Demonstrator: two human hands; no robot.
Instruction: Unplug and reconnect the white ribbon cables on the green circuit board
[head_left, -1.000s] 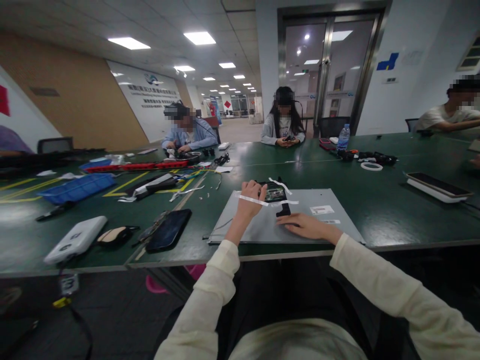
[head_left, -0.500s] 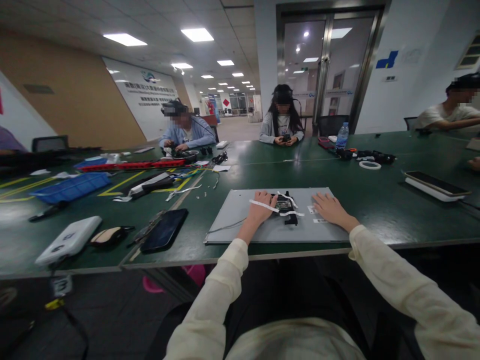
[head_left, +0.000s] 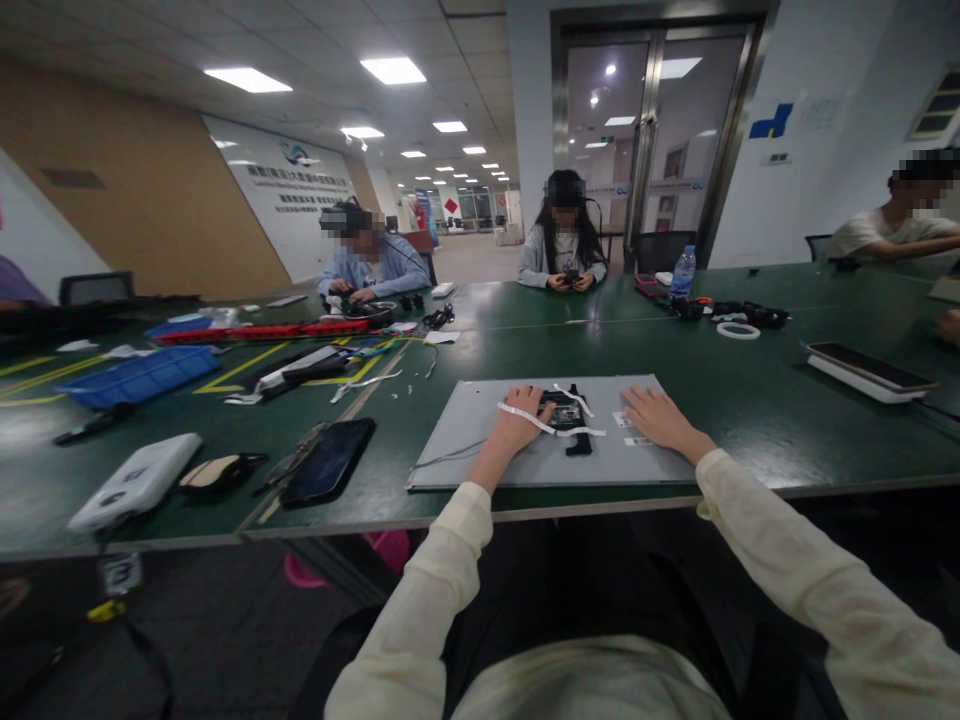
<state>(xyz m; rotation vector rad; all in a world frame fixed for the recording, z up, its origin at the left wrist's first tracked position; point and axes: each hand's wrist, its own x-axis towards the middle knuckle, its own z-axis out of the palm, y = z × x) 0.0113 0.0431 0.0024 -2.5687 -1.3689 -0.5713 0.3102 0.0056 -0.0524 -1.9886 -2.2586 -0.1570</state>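
Note:
A flat grey panel [head_left: 465,440] lies at the table's near edge. On its middle sits a black frame holding a circuit board [head_left: 564,412], with thin white strips [head_left: 581,433] stretched over and beside it. My left hand [head_left: 519,422] rests on the panel at the left side of this board, fingers extended and thumb against its edge. One white strip runs across the back of that hand. My right hand [head_left: 660,418] lies flat on the panel's right part, fingers spread beside some white labels [head_left: 637,441]. A thin grey cable [head_left: 450,456] trails over the panel's left side.
Left of the panel lie a dark phone [head_left: 330,460], a computer mouse [head_left: 219,473] and a white device [head_left: 136,480]. Farther off are a blue tray [head_left: 139,375] and strip scraps. A phone on a white block [head_left: 866,370] is at right. Several people sit around the table.
My left hand has shifted slightly toward me, and the white strip over it moved a little with it. My right hand stays flat in about the same place.

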